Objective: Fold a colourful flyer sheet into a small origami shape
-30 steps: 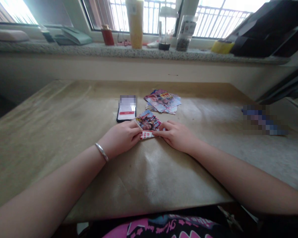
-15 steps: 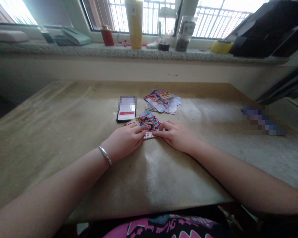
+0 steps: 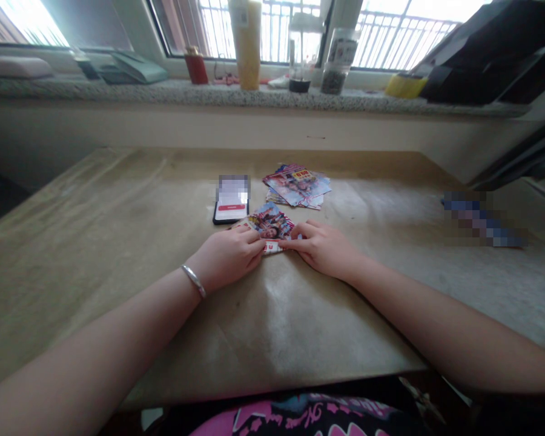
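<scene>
A colourful printed paper sheet (image 3: 270,219) lies on the table in front of me, its near edge folded over into a strip with red print. My left hand (image 3: 229,251), with a silver bangle at the wrist, is closed on the left part of that edge. On the right part, my right hand (image 3: 320,247) grips the paper, its index finger stretched along the fold. The fingers hide both ends of the strip. Just beyond, a pile of similar printed sheets (image 3: 297,184) lies fanned out. A phone (image 3: 231,209) with a lit screen rests beyond my left hand.
The pale table (image 3: 272,327) reaches to the wall under the window. A blurred-out bluish object (image 3: 481,221) lies at its right side. On the stone sill (image 3: 163,91) stand a tall yellow container (image 3: 247,45), a red bottle (image 3: 196,65), clear cups and a yellow roll (image 3: 406,86).
</scene>
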`<move>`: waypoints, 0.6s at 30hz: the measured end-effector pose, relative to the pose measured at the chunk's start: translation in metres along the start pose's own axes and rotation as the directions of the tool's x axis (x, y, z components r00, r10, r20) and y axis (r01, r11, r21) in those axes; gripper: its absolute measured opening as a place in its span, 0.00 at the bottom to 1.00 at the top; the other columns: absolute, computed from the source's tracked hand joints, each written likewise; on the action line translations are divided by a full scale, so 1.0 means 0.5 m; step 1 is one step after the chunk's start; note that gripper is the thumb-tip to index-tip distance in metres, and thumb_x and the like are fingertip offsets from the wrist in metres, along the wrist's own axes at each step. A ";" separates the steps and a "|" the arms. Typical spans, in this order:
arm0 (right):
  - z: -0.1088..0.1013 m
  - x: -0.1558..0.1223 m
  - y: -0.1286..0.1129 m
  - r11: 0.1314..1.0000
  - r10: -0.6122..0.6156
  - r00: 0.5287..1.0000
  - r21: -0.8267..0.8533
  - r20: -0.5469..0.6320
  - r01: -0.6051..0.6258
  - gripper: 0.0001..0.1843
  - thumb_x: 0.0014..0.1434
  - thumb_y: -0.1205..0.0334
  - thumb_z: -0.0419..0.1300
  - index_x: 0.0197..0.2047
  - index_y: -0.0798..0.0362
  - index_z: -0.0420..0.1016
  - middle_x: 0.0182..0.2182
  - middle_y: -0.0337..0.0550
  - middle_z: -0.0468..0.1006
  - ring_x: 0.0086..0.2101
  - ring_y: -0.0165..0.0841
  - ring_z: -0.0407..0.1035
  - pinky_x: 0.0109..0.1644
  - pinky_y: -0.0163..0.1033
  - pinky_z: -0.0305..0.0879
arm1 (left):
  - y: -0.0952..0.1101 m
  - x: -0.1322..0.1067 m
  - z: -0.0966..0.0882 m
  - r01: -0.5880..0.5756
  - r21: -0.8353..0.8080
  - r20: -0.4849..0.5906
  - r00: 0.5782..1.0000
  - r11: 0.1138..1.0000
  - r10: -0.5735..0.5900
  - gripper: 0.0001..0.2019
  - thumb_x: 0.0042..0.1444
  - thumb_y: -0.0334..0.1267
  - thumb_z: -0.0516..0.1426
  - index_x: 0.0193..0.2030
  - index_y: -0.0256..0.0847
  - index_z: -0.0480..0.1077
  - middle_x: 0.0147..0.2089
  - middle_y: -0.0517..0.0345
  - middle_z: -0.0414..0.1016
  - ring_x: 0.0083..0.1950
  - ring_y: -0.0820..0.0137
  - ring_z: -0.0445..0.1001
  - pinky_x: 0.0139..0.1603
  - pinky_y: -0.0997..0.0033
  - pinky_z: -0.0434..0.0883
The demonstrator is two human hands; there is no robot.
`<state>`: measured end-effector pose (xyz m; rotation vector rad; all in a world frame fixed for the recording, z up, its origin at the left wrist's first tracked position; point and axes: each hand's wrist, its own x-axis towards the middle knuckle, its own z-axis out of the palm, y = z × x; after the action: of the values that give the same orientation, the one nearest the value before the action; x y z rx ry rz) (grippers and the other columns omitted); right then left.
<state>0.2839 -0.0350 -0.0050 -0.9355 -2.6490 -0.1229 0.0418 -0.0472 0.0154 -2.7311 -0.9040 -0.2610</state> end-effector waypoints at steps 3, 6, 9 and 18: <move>0.002 -0.001 0.002 1.000 -0.002 1.000 0.014 -0.008 0.002 0.18 0.65 0.64 0.53 0.53 0.38 0.75 0.40 0.46 0.75 0.37 0.34 0.64 0.39 0.38 0.61 | -0.004 0.000 0.003 0.000 -0.021 -0.013 1.000 1.000 0.000 0.14 0.65 0.37 0.48 0.47 0.40 0.74 0.43 0.50 0.75 0.48 0.62 0.73 0.46 0.62 0.75; 0.002 -0.001 0.005 0.999 -0.004 1.000 0.053 -0.026 0.006 0.17 0.64 0.65 0.53 0.51 0.42 0.77 0.41 0.46 0.76 0.38 0.34 0.66 0.41 0.39 0.63 | -0.006 0.000 0.005 -0.007 -0.030 -0.017 1.000 1.000 0.007 0.15 0.65 0.37 0.48 0.49 0.40 0.73 0.45 0.48 0.75 0.49 0.61 0.72 0.48 0.61 0.74; -0.001 -0.002 0.008 0.995 0.007 0.999 0.102 -0.037 -0.003 0.14 0.64 0.65 0.53 0.46 0.48 0.79 0.41 0.46 0.78 0.38 0.34 0.68 0.43 0.39 0.64 | -0.003 0.003 0.007 -0.012 -0.040 -0.021 1.000 0.999 0.011 0.15 0.65 0.36 0.48 0.48 0.39 0.74 0.44 0.49 0.75 0.48 0.62 0.72 0.50 0.60 0.73; 0.003 -0.005 0.017 0.993 -0.011 0.998 0.120 -0.058 0.018 0.12 0.63 0.65 0.54 0.42 0.52 0.80 0.39 0.46 0.79 0.40 0.35 0.69 0.44 0.40 0.65 | 0.007 0.007 0.005 -0.019 -0.019 0.000 1.000 1.000 0.019 0.14 0.65 0.35 0.48 0.45 0.35 0.74 0.45 0.46 0.74 0.49 0.60 0.71 0.50 0.59 0.72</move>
<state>0.2909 -0.0296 -0.0074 -0.8607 -2.5791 0.0072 0.0469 -0.0474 0.0133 -2.7560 -0.8802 -0.2672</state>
